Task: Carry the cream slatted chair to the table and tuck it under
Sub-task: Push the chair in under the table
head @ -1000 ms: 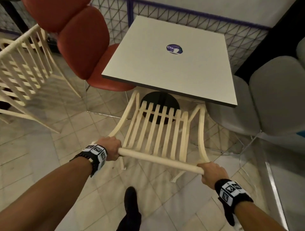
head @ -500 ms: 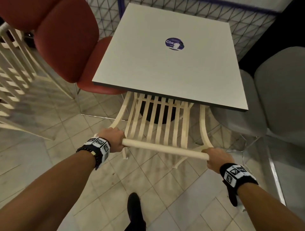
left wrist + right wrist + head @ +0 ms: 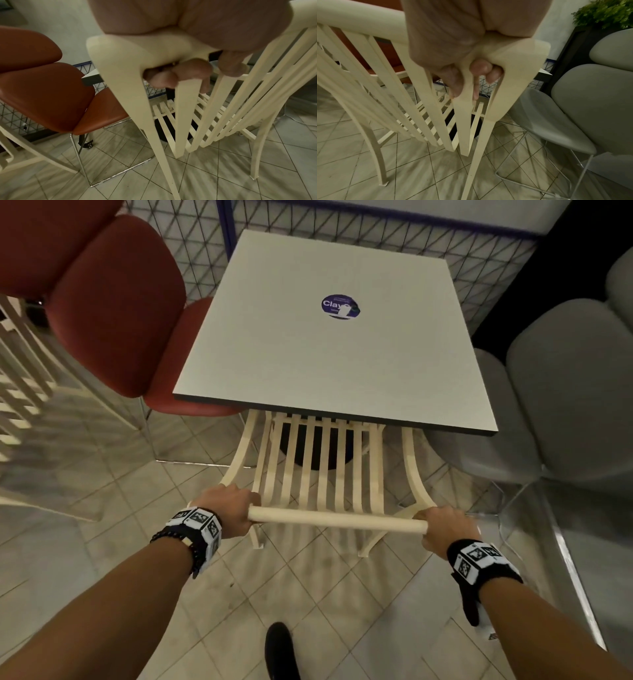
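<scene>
A: Head view, listed left to right. Item one: a second cream slatted chair [image 3: 24,392] at the far left edge, well apart from the work. Item two: red upholstered chair [image 3: 113,302], its seat reaching under the left side of the surface.

B: Item three?

A: Left hand [image 3: 227,513], grip clamped round the left end of the top rail. The left wrist view shows its fingers [image 3: 192,70] curled under the rail.

B: And the task's thing itself?

A: Cream slatted chair [image 3: 318,470], centre. Its back faces the person; the front of its seat is already hidden beneath the near edge of the white square table [image 3: 329,354]. The rear of the seat, the back slats and both rear legs stand outside, over the tiled floor [image 3: 308,594]. Whether the rear legs touch the floor I cannot tell.

B: Beneath the surface?

A: A black round pedestal base [image 3: 308,450], seen through the slats. A purple round sticker [image 3: 340,307] lies on top.

B: Next item.

A: Right hand [image 3: 448,525], grip clamped round the right end of the same rail; the right wrist view shows its fingertips [image 3: 481,67] wrapped beneath. Last item: grey upholstered chair [image 3: 565,392], just beside the right side of the table.

B: Progress?

A: By my estimate, carrying done, tucking partly done. Remaining: push the chair in further, mind the pedestal, then release both hands.
</scene>
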Demonstrator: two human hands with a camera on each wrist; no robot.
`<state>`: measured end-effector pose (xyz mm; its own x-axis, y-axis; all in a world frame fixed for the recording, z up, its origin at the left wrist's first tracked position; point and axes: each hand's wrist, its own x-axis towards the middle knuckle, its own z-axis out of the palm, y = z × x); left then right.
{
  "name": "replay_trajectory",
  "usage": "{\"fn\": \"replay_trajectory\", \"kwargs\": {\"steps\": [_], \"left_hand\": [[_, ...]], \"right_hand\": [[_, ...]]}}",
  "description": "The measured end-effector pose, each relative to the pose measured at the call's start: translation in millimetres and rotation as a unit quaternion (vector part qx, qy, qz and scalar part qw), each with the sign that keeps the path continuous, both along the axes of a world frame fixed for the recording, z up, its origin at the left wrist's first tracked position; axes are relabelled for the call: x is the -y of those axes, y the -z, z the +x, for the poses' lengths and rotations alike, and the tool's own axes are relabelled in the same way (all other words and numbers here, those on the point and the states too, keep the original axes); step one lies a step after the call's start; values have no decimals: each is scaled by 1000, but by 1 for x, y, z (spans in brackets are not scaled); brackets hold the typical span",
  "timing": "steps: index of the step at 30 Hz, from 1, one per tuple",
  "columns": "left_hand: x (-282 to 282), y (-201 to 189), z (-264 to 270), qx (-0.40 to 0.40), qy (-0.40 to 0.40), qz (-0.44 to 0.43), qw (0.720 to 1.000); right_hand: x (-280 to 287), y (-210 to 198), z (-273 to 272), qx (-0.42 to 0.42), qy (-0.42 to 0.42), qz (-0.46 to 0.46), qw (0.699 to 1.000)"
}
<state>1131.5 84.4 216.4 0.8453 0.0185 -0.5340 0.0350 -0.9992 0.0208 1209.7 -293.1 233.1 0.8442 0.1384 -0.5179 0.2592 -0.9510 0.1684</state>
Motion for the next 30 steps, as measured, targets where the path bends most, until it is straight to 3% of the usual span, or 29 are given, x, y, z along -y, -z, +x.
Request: {"fn": "replay_trajectory", "kwargs": {"steps": [11,30], "left_hand": [[4,4,-33,0,-7,25,1000],[7,3,-1,10,-35,27,999]], "right_hand": [[8,-1,-39,-21,8,1,1000],[-3,-2,-10,46,46,10,998]]}}
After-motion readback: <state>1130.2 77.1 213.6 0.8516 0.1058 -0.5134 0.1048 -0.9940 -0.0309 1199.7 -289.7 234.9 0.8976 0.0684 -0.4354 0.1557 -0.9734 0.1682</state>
